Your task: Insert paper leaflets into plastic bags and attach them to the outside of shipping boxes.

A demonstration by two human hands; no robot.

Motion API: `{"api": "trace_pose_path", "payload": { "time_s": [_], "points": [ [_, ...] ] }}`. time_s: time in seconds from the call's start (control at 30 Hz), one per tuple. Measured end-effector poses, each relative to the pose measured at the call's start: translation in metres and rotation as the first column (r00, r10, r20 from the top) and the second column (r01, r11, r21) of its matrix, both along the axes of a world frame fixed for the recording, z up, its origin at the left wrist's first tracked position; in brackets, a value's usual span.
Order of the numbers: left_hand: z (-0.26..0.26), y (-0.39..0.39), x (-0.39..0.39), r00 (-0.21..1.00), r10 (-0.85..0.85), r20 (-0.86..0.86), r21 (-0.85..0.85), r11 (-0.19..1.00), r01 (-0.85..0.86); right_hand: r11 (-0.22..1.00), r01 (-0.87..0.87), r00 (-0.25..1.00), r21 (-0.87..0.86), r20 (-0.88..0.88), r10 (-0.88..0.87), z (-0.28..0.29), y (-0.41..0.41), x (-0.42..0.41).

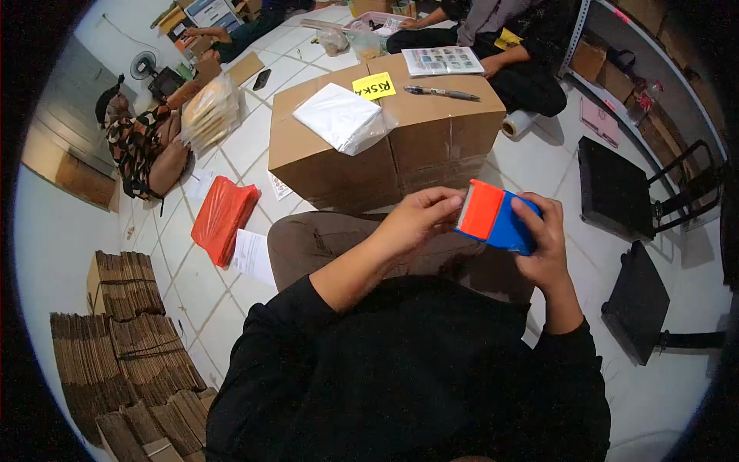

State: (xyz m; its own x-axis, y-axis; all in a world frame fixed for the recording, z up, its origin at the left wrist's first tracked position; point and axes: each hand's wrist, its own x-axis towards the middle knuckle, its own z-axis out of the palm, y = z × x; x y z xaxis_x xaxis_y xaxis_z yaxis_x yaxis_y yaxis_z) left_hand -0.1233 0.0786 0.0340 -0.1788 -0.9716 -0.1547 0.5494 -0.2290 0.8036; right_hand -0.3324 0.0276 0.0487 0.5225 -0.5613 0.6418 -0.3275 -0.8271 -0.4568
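Note:
My right hand (542, 237) grips a blue and orange tape dispenser (484, 211) by its blue end, above my lap. The fingertips of my left hand (430, 211) are drawn together at the dispenser's metal cutting edge. Whether they pinch a tape end is too small to tell. Just beyond my knees stands a closed cardboard box (340, 167). On its top lie a white packet in clear plastic (338, 118), a yellow card with writing (375, 85), a pen (441, 93) and a booklet of small pictures (441, 61).
An orange-red plastic packet (224, 219) and a printed sheet (254, 254) lie on the tiles at left. Bundled flat cardboard (138, 346) is stacked lower left. Black platforms with handles (613, 187) stand at right, near a shelf (606, 86). Other people sit on the floor ahead.

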Motion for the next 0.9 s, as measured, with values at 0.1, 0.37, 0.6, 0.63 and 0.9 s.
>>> {"api": "trace_pose_path", "payload": {
  "time_s": [0.1, 0.37, 0.6, 0.63, 0.9],
  "points": [
    [-0.006, -0.001, 0.014, 0.995, 0.064, 0.072, -0.026, 0.998, -0.062, 0.998, -0.008, 0.995, -0.060, -0.095, 0.002, 0.000, 0.001, 0.005],
    [0.008, 0.001, 0.022, 0.951, 0.159, 0.266, -0.056, 0.987, -0.149, 0.990, 0.017, 0.977, -0.140, -0.209, -0.046, 0.009, 0.015, 0.006],
    [0.013, -0.008, 0.025, 0.702, 0.350, 0.620, -0.319, 0.930, -0.182, 0.965, 0.158, 0.871, -0.208, -0.432, -0.236, 0.013, 0.013, 0.011],
    [0.016, -0.012, 0.015, 0.432, 0.437, 0.789, -0.462, 0.885, -0.054, 0.962, 0.168, 0.866, -0.214, -0.435, -0.248, 0.010, 0.013, 0.015],
    [0.019, -0.058, 0.003, -0.012, 0.836, 0.549, -0.812, 0.537, 0.231, 0.888, 0.377, 0.762, -0.263, -0.458, -0.459, 0.015, -0.018, 0.057]
  ]
}}
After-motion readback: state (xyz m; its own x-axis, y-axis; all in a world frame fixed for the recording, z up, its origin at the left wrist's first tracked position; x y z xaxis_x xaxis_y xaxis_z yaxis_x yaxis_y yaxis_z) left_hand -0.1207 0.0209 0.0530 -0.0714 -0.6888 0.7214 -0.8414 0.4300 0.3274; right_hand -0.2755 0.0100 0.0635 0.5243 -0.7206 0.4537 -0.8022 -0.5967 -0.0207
